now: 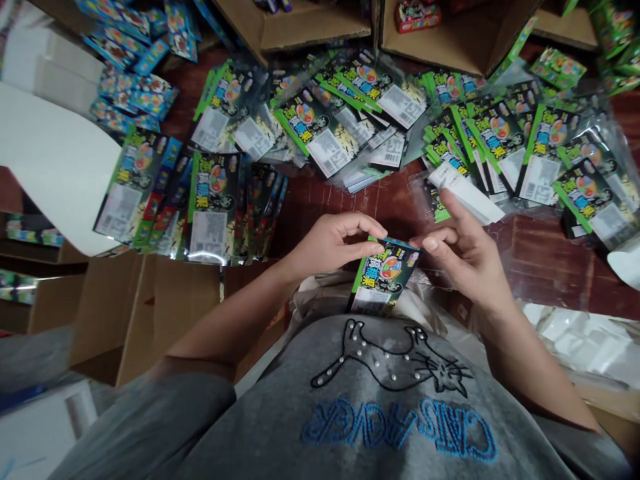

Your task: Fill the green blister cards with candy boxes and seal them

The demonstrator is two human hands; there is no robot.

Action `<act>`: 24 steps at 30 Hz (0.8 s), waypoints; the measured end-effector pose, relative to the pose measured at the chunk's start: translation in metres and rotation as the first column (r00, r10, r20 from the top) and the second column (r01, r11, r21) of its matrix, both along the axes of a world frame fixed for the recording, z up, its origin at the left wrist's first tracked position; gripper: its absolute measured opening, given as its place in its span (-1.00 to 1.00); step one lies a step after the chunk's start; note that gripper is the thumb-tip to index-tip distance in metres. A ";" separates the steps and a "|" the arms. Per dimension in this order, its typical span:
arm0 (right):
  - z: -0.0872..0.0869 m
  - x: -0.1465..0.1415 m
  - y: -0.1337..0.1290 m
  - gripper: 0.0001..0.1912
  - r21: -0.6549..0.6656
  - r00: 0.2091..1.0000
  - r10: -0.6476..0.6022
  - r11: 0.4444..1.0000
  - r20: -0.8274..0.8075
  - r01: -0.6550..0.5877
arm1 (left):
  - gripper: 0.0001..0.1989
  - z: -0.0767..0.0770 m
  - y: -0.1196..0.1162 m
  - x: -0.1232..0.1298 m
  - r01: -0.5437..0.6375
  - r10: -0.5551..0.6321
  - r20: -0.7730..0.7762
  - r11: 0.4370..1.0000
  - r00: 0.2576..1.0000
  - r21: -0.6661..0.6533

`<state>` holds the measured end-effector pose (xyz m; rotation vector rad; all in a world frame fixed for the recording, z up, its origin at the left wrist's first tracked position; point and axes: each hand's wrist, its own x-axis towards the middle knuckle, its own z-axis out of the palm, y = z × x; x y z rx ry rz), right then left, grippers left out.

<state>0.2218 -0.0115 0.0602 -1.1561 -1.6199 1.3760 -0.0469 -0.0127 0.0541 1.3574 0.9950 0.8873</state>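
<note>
A black-and-green printed candy packet [384, 277] is held in front of my body, tilted, with its top edge facing me. My left hand [337, 243] pinches its upper left corner between thumb and fingers. At the upper right corner, my right hand [465, 260] has its thumb and a fingertip closed on the edge, while the index finger points away from it. Blue shows along the packet's top edge. Just beyond that index finger lies a white paper slip [467, 193].
Several similar packets [327, 130] lie in overlapping piles, with more on the right [500, 143]. Filled packets [213, 207] stand in a row at left. Small blue candy packs [133, 97] are heaped behind them. Cardboard boxes [315, 30] line the back; an open carton [107, 313] sits lower left.
</note>
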 end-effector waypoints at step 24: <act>0.036 -0.067 0.065 -0.77 0.324 0.788 0.453 0.736 0.418 -0.594 | -0.84 0.031 -0.036 -0.043 -0.237 0.261 -0.138 0.956 0.955 0.171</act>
